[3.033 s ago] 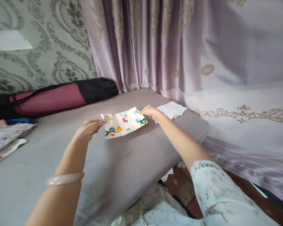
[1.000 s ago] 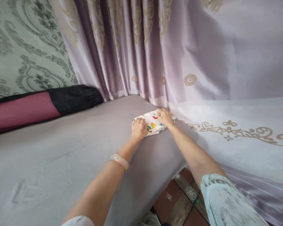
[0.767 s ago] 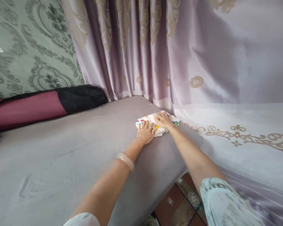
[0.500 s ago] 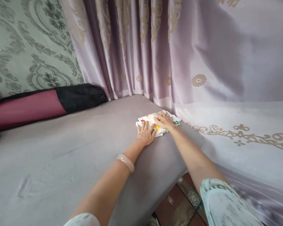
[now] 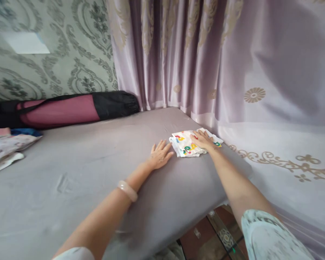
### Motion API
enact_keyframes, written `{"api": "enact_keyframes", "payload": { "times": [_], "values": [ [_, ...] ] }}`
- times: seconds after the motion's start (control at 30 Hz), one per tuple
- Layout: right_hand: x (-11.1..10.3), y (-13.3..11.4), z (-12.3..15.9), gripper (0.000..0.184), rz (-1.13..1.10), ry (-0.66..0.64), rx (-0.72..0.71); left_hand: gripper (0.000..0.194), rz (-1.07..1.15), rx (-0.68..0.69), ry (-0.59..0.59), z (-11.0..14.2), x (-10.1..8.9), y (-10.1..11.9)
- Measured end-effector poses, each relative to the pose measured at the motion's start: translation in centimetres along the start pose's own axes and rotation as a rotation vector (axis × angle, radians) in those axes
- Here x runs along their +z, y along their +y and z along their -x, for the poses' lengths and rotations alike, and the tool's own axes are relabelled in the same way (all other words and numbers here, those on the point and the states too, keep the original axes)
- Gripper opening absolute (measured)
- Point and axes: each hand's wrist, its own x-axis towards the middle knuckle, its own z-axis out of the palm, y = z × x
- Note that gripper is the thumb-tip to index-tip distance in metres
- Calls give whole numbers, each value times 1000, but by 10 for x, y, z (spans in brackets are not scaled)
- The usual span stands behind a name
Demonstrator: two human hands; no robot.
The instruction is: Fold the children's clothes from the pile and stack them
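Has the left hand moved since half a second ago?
Yes, to the left: against the far corner of the grey bed, the left hand has shifted off the patterned cloth.

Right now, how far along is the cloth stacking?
Looks done: the patterned cloth lies folded over white cloth. In hand: the right hand rests flat on top; the left hand is off the stack. Possibly left: the garment pile at the left edge, cut off by the view, so I can't tell how much remains.
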Motion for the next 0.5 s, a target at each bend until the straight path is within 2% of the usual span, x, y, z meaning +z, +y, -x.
{"api": "enact_keyframes", "payload": {
  "times": [0.17,0.27,0.37,0.5],
  "values": [
    [-7,-21,8,65,32,80,-83,59,-172,-229,55,71,-29,-94],
    [-6,-42,18,62,36,28,-164,59,-257,-340,89,106,-43,-135],
    [0,-55,24,62,36,7,-174,60,-324,-450,103,128,-52,-156],
    [11,-58,26,60,59,56,-171,59,-375,-498,124,137,-55,-160]
  ]
}}
